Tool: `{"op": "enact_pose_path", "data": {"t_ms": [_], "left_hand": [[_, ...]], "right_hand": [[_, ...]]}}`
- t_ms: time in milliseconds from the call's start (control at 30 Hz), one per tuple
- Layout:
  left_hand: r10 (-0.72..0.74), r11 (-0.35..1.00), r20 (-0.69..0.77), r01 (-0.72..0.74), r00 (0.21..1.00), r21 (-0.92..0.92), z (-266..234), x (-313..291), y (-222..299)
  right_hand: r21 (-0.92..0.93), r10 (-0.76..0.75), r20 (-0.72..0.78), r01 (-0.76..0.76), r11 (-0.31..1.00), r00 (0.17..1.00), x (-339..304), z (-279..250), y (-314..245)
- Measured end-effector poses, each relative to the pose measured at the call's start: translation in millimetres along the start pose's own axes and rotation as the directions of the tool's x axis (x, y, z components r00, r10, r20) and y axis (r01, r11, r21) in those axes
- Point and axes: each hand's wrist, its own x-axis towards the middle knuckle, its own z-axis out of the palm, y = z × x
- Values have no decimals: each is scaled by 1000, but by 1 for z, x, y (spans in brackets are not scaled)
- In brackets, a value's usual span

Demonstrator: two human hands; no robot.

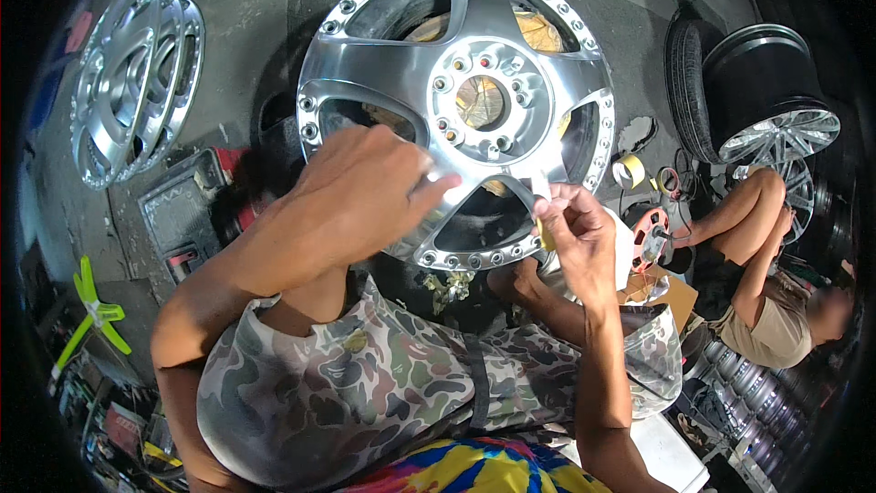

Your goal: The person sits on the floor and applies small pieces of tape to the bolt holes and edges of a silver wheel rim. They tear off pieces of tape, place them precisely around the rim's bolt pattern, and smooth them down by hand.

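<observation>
Wheel: we see a polished silver wheel point(474, 82) with five broad spokes, a ring of small bolts around its rim and a round hub with bolt holes; it lies face up across the person's lap, on top of a dark tyre.
Left hand: our left hand point(365, 187) rests on the lower spoke, fingers curled and pressed flat to the metal; we cannot tell whether anything is under the palm.
Right hand: our right hand point(575, 233) is just beside the wheel's lower right rim, fingertips pinched shut on a small yellowish strip point(546, 236).
Edges: the bolted lower rim runs between the two hands; the wheel's top edge reaches the upper border of the view.
Open room: bare grey floor point(246, 27) lies to the upper left, between the wheel and a stack of silver wheel faces point(137, 73).
Crowded side: to the right we note a tape roll point(628, 171), another wheel with tyre point(757, 100) and a seated co-worker point(766, 283).
Packages: a flat piece of brown cardboard point(662, 290) lies near the right hand; a dark tray point(187, 210) sits to the left.
Colour marks: a bright green plastic propeller shape point(91, 310) lies at the far left.
</observation>
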Motion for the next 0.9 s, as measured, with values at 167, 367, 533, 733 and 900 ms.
{"op": "enact_pose_path", "data": {"t_ms": [167,367,533,733,900], "left_hand": [[399,862,-115,-415,910,-292,35,-2,8],[465,836,-17,-445,885,-320,50,0,10],[436,867,69,-399,897,-297,44,-1,10],[428,877,-53,-429,902,-215,36,-13,1],[422,888,-130,-438,897,-138,34,-18,-6]], "right_hand": [[-60,-17,1,17,998,1000,0,13,-6],[-96,-11,2,11,995,1000,2,19,-5],[-92,-16,-19,14,996,1000,1,32,6],[-24,-31,3,31,999,1000,6,53,2],[-53,-30,20,31,998,999,9,68,-10]]}}
